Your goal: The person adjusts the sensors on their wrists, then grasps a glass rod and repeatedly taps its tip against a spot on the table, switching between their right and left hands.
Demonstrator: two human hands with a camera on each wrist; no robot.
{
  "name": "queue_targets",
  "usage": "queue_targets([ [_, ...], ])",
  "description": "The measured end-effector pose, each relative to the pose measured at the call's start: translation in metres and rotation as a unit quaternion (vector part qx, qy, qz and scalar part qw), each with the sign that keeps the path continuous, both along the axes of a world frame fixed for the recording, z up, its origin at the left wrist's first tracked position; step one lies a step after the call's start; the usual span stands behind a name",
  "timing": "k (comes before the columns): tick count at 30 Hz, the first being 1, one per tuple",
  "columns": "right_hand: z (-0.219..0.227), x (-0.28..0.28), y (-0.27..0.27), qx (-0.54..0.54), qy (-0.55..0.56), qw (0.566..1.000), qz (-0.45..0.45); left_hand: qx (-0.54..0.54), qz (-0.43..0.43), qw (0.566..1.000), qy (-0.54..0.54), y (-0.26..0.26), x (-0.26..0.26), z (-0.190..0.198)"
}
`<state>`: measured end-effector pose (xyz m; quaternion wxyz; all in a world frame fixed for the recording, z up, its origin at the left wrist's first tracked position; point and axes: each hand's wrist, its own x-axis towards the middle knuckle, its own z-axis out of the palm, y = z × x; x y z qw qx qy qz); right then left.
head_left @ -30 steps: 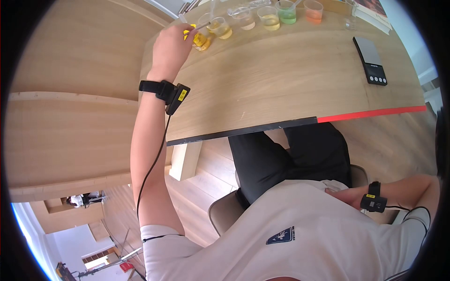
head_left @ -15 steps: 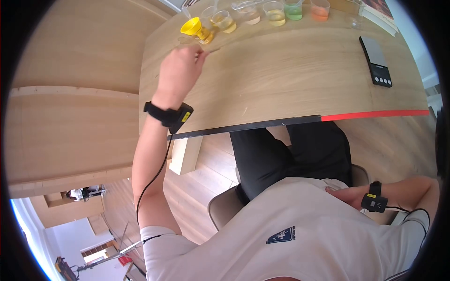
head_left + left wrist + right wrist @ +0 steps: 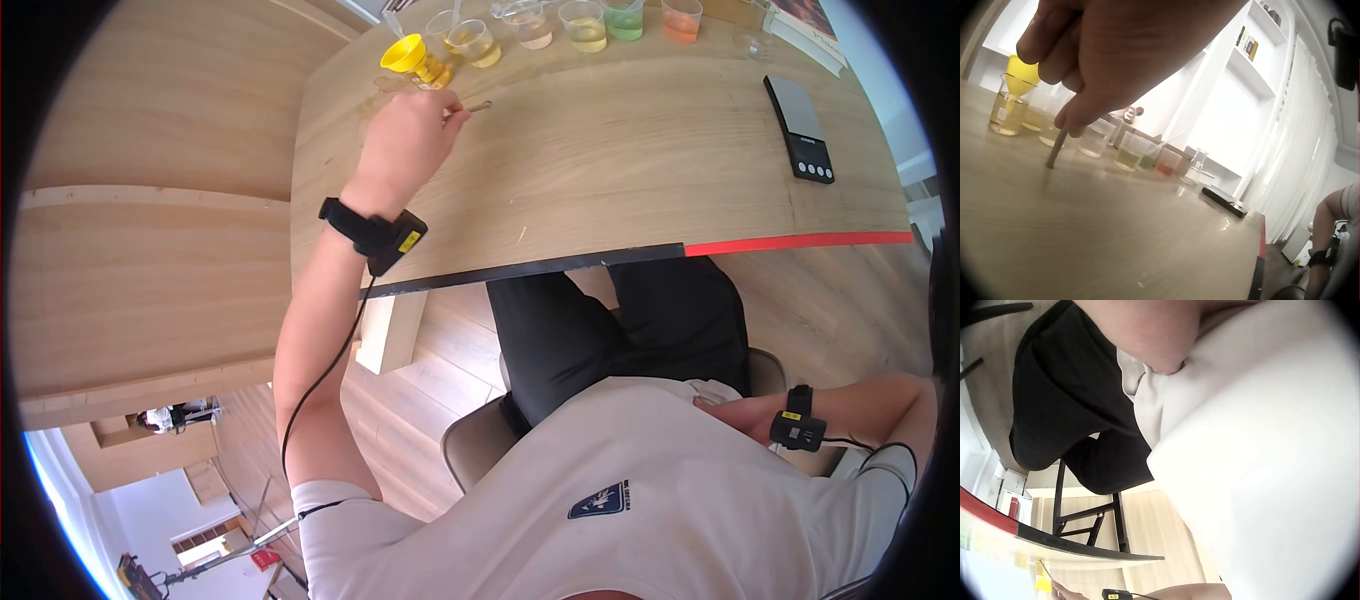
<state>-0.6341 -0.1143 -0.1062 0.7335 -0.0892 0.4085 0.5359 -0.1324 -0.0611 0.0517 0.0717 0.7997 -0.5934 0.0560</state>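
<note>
My left hand (image 3: 410, 140) pinches a thin greyish rod (image 3: 1055, 150) between thumb and fingers. In the left wrist view the rod slants down, its lower end close over the tabletop (image 3: 620, 150). Just beyond the hand, a yellow funnel (image 3: 403, 54) sits in a small glass beaker (image 3: 1005, 122) with yellowish liquid. At the waist, my right hand (image 3: 732, 417) rests against the shirt (image 3: 1260, 444); its fingers are largely hidden by the fabric.
Along the far edge stand clear plastic cups with pale yellow (image 3: 583, 35), green (image 3: 625, 20) and orange (image 3: 681, 22) liquid. A glass flask (image 3: 1195, 167) stands beside them. On the right lies a black digital scale (image 3: 800, 130), with a book (image 3: 808, 38) behind it.
My left hand has drawn back from the funnel and cups toward the near side, then shifted slightly right, still pinching the rod. The funnel has come into view. My right hand has stayed put.
</note>
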Motion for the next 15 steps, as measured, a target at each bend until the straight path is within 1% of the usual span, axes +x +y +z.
queue_targets([
  [2,0.001,0.002,0.001,0.003,0.005,1.0,0.005,-0.009,-0.012,0.999,-0.038,0.0,-0.011,-0.002],
  [3,0.003,0.003,0.001,0.004,0.007,1.0,0.009,-0.007,-0.009,0.999,-0.037,0.0,-0.011,-0.002],
  [5,0.008,0.006,-0.001,-0.007,0.011,1.0,0.016,0.011,0.021,0.997,-0.071,-0.004,-0.012,-0.001],
  [6,0.007,0.006,-0.001,-0.008,0.01,1.0,0.015,0.009,0.02,0.997,-0.072,-0.005,-0.017,-0.001],
  [8,0.005,0.003,0.001,-0.001,0.01,1.0,-0.013,0.006,-0.028,0.999,-0.028,-0.004,-0.031,-0.001],
  [9,0.005,0.003,0.001,-0.001,0.011,1.0,-0.014,0.006,-0.028,0.999,-0.028,-0.007,-0.029,0.0],
  [11,0.004,0.002,-0.001,0.002,0.01,1.0,-0.01,0.02,0.003,0.996,-0.083,-0.011,-0.021,0.0],
  [12,0.005,0.002,-0.001,0.002,0.01,1.0,-0.007,0.02,0.005,0.996,-0.083,-0.008,-0.019,0.0],
  [15,0.01,0.006,0.0,-0.008,0.014,1.0,-0.022,0.033,-0.034,0.994,-0.094,-0.012,-0.021,0.003],
])
